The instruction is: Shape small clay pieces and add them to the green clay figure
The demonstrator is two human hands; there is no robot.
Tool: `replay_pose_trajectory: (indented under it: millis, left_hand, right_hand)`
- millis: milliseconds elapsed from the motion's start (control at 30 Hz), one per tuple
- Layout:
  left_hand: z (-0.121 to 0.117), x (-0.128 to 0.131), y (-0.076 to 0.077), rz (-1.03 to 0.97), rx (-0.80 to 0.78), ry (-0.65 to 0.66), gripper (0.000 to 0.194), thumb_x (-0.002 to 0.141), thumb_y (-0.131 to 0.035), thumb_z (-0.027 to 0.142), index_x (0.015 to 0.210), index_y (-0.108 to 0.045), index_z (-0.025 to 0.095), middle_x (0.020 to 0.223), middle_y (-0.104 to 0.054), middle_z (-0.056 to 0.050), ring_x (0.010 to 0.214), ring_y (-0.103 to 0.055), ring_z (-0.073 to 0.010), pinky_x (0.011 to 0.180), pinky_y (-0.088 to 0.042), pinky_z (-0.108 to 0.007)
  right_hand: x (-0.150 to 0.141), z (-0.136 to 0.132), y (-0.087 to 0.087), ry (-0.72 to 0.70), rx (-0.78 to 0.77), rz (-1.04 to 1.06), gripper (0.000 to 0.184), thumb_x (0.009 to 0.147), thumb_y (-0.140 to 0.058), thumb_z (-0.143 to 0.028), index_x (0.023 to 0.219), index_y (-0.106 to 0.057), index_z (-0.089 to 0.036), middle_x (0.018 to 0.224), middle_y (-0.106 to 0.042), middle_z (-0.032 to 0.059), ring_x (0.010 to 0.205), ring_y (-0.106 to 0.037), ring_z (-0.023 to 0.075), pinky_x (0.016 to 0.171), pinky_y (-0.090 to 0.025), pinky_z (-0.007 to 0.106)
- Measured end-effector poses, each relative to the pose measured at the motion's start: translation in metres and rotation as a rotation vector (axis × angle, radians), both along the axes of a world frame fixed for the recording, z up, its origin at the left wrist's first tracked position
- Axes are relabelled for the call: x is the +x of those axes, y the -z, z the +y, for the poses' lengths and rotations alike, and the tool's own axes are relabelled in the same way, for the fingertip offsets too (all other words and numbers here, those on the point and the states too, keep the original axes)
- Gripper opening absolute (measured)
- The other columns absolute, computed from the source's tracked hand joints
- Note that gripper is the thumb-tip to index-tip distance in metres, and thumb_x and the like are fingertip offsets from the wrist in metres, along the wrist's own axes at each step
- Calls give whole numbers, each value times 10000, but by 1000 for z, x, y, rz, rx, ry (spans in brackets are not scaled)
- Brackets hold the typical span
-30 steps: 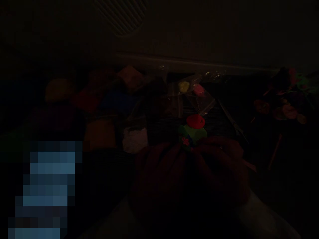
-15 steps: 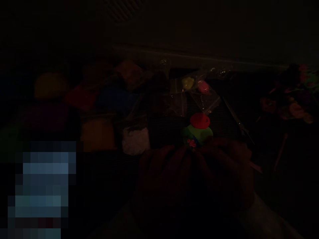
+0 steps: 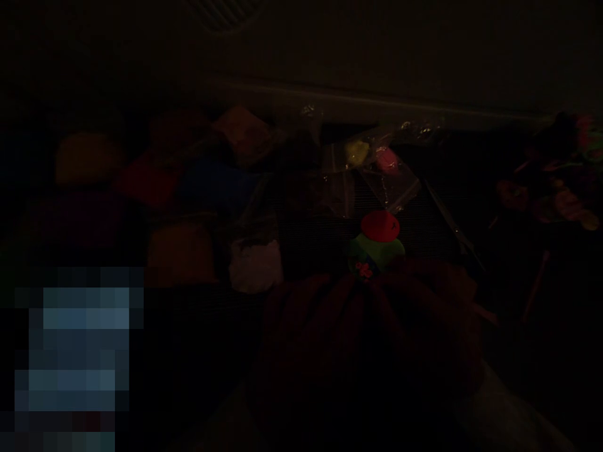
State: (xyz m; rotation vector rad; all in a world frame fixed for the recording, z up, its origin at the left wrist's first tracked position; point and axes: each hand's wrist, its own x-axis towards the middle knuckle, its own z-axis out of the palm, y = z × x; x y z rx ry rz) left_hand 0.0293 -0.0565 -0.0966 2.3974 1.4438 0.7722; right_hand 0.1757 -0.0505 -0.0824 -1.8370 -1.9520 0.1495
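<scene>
In the dim head view, a small clay figure (image 3: 382,248) has a red round top, a green body, a dark blue patch and a pink flower shape at its lower front. My left hand (image 3: 311,320) comes in from below, its fingers closed against the lower left edge. From the right, my right hand (image 3: 428,314) curls its fingers round the lower right side. Both sets of fingertips meet near the flower. Darkness hides the exact fingertip contact and the figure's underside.
Bags of clay lie to the left, among them white (image 3: 255,265), orange (image 3: 180,254), blue (image 3: 219,184) and red (image 3: 149,181). Behind the figure are clear bags with yellow (image 3: 358,152) and pink (image 3: 387,160) lumps. Scissors (image 3: 455,227) and a thin stick (image 3: 536,285) lie right.
The view has shifted a little and grown slightly darker. Both hands stay at the clay figure; their fingertips have barely moved.
</scene>
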Motion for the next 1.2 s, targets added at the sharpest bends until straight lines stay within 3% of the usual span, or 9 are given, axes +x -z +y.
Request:
replay_pose_trajectory:
  millis: [533, 1000, 1100, 1200]
  left_hand:
    - [2, 2, -5, -30, 4, -48, 211, 771, -473, 183, 936, -604, 182, 1026, -622, -5, 959, -519, -227, 823, -380, -427]
    - [7, -2, -6, 43, 46, 49, 240, 761, -478, 212, 974, -582, 177, 1045, -611, -21, 935, -518, -235, 778, -397, -409]
    - [8, -3, -6, 68, 48, 55, 243, 748, -502, 224, 975, -582, 189, 1053, -607, -13, 937, -517, -238, 780, -402, -416]
    - [9, -4, -3, 86, 43, 76, 261, 735, -527, 222, 990, -571, 197, 1068, -598, -6, 950, -504, -236, 789, -399, -427]
  right_hand:
    - [-5, 2, -1, 58, 34, -3, 72, 683, -591, -276, 718, -606, -215, 794, -543, 27, 776, -488, 175, 696, -352, 377]
    - [-6, -1, -6, 72, 45, 46, 88, 675, -592, -257, 734, -582, -193, 789, -530, 34, 777, -488, 174, 698, -370, 379]
    - [7, -15, -8, 51, 67, 10, 115, 693, -570, -241, 800, -583, -201, 855, -532, 44, 820, -492, 184, 713, -382, 381]
    - [46, -37, -7, 88, 119, -112, 215, 683, -589, -230, 897, -569, -217, 909, -540, 42, 857, -501, 184, 739, -389, 365]
